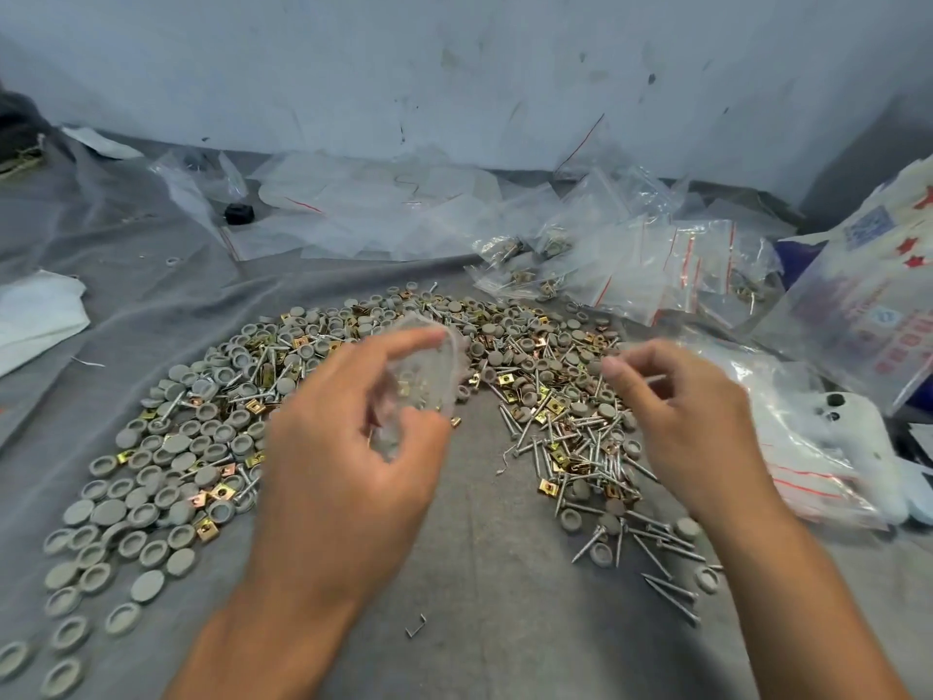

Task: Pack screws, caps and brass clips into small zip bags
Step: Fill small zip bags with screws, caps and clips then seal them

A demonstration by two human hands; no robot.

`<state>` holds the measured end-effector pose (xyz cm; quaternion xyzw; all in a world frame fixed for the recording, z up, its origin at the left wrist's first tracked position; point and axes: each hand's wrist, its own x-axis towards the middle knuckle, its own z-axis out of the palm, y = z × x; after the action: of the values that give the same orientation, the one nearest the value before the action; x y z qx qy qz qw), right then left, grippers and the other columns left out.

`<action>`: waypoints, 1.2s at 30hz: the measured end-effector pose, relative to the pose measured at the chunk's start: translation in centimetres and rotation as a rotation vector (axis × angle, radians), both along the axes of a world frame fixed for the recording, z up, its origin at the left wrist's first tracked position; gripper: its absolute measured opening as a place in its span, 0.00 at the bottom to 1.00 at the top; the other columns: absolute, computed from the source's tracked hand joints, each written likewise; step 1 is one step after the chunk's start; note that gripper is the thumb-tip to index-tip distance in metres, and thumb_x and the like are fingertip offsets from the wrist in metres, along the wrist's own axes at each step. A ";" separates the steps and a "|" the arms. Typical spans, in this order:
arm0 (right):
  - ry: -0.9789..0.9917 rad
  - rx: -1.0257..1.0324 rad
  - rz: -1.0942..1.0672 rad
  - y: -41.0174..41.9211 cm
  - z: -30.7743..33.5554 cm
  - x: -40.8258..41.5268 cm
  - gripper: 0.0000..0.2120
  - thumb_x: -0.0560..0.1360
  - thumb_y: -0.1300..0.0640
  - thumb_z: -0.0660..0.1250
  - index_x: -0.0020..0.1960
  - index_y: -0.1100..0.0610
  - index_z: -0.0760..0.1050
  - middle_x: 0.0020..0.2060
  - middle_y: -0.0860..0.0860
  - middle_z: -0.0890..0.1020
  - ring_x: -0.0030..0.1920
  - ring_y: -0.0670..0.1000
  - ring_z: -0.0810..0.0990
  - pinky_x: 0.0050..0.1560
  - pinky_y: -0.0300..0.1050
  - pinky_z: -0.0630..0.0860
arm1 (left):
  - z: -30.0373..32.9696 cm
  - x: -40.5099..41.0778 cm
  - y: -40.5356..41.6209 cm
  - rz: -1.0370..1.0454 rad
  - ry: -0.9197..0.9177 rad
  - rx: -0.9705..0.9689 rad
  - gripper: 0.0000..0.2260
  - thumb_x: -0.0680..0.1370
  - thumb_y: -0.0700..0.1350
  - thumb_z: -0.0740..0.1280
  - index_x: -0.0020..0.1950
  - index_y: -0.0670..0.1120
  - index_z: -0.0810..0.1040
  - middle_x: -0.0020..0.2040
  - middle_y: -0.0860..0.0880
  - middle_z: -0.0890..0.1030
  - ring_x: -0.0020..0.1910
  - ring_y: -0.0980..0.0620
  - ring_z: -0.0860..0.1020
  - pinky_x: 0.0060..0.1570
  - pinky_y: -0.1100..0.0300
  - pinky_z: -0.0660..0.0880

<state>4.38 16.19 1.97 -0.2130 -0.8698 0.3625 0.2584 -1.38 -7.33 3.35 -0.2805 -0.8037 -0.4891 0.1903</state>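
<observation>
Your left hand (353,447) is raised over the grey cloth (479,573), fingers curled round a small clear zip bag (424,376). Index finger lies along the bag's upper edge, thumb presses its lower side. The bag is blurred; a few brass-coloured bits show through the plastic, but you cannot tell more of the contents.

Your right hand (691,411) is also raised, near the bag but apart from it. Its fingers are curled and the thumb meets the fingertips as in a pinch. A thin pale streak runs between them, too blurred to tell whether it is a screw or whether anything is held.

On the cloth, under and beyond both hands, lies an arc-shaped heap of mixed parts. Grey round caps (151,477) dominate the left side and trail toward the near left corner. Silver screws (595,447) are thickest on the right side, some strewn toward the near edge. Brass clips (548,486) are scattered all through the heap.

Toward the far right of the cloth, filled zip bags (525,265) with red seal lines are piled, touching the heap's far edge. Empty clear bags (363,209) lie along the far edge by the wall (454,68). A small black knob (238,213) sits among them at far left. A large printed plastic bag (868,305) stands at the right edge, a white object (853,437) just beside it. One bent staple (416,626) lies alone near the near edge.
</observation>
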 end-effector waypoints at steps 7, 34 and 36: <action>-0.633 0.230 0.154 -0.5 -2.4 -1.3 0.12 0.74 0.44 0.75 0.56 0.43 0.80 0.52 0.41 0.79 0.50 0.46 0.78 0.52 0.48 0.78 | -0.3 -0.4 -0.5 0.060 -0.094 -0.246 0.18 0.73 0.53 0.61 0.60 0.58 0.82 0.39 0.63 0.75 0.37 0.64 0.71 0.37 0.60 0.67; -0.454 0.046 0.115 0.8 -2.3 -0.8 0.04 0.79 0.51 0.71 0.47 0.43 0.79 0.43 0.41 0.81 0.43 0.37 0.77 0.37 0.34 0.69 | -1.7 -0.3 -0.8 -0.055 -0.190 -0.371 0.19 0.75 0.55 0.62 0.66 0.64 0.74 0.40 0.64 0.73 0.45 0.70 0.71 0.34 0.67 0.64; -0.532 0.066 0.151 0.8 -2.1 -0.4 0.03 0.77 0.49 0.73 0.46 0.42 0.81 0.41 0.40 0.81 0.41 0.38 0.77 0.35 0.34 0.68 | -1.7 -0.3 -0.9 -0.060 -0.199 -0.362 0.19 0.75 0.54 0.62 0.66 0.64 0.75 0.40 0.63 0.74 0.44 0.70 0.71 0.34 0.66 0.64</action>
<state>3.99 17.04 -0.14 -0.2269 -0.9317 0.2836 0.0000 -1.66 -8.28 1.64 -0.2845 -0.8844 -0.3675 0.0419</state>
